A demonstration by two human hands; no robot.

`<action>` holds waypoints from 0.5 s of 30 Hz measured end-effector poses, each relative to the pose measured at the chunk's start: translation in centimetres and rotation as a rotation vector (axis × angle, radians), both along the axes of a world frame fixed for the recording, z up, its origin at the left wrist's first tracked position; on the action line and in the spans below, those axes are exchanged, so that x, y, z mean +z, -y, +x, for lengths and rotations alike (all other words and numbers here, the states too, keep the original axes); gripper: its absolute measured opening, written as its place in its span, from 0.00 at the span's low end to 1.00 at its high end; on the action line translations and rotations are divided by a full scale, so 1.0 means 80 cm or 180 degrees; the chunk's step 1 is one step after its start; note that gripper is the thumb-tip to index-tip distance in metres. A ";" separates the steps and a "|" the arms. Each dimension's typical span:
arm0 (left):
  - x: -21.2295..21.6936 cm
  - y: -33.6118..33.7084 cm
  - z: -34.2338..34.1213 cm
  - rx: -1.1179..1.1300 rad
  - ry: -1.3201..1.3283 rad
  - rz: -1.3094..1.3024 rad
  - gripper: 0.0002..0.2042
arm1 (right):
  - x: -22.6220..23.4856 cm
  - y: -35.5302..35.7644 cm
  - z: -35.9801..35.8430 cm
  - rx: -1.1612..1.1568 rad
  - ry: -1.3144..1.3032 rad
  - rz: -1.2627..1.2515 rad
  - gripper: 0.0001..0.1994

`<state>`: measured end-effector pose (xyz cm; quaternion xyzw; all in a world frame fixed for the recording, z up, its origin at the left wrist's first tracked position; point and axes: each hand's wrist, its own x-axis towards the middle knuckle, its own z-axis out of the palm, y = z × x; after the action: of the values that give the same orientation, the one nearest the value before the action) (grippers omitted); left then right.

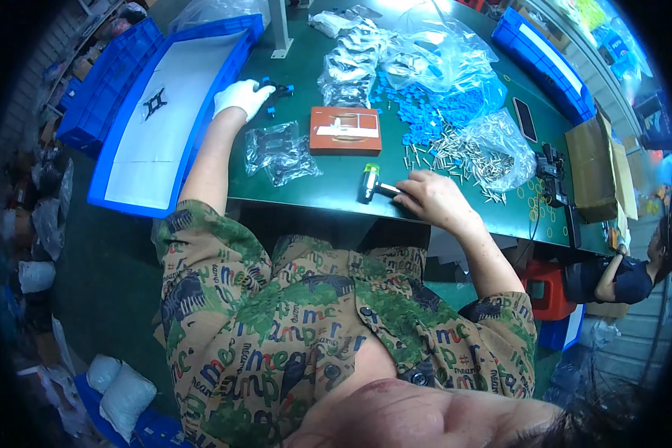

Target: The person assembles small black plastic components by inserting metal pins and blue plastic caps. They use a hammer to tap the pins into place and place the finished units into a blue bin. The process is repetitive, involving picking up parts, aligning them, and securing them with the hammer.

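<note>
Camouflage shirt cloth (276,328) printed with coloured lettering lies nearest, below both hands. Ahead of it, the bare right hand (434,198) is clamped on the handle of a small hammer (367,187), whose dark head sits left of that hand near the close edge of the green surface (310,63). Just beyond the right hand spread metal pins (463,157), with small blue pieces (422,116) farther off. The white-gloved left hand (240,99) reaches a black part (280,91) with blue ends at its fingertips; whether its fingers grip, I cannot tell. Left of that hand, a blue tray (240,54) holds a black frame (158,98). Between both hands lies an orange-brown box (345,142).
</note>
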<state>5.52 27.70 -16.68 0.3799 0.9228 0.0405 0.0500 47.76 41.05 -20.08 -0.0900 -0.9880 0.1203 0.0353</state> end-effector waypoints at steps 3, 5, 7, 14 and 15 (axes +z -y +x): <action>0.000 0.042 0.020 -0.0217 -0.0272 0.0786 0.26 | 0.012 0.006 -0.024 0.0161 -0.0684 0.0341 0.14; 0.013 0.077 0.067 -0.0403 -0.0227 0.0555 0.28 | 0.030 0.012 -0.047 0.0306 -0.0953 0.0286 0.14; 0.013 0.106 0.105 -0.0301 -0.0149 0.0558 0.28 | 0.036 0.021 -0.083 0.0565 -0.1107 0.0221 0.12; -0.092 0.215 0.174 0.0890 0.1945 0.4324 0.13 | 0.036 0.097 -0.236 0.1087 -0.1203 0.0457 0.10; -0.102 0.221 0.190 0.1098 0.2348 0.4520 0.14 | 0.025 0.103 -0.253 0.1057 -0.1168 0.0586 0.10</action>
<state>20.71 10.01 -24.87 0.1360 0.6470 0.7448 0.0909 27.55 32.82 -18.10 0.1003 -0.9731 0.0484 0.2018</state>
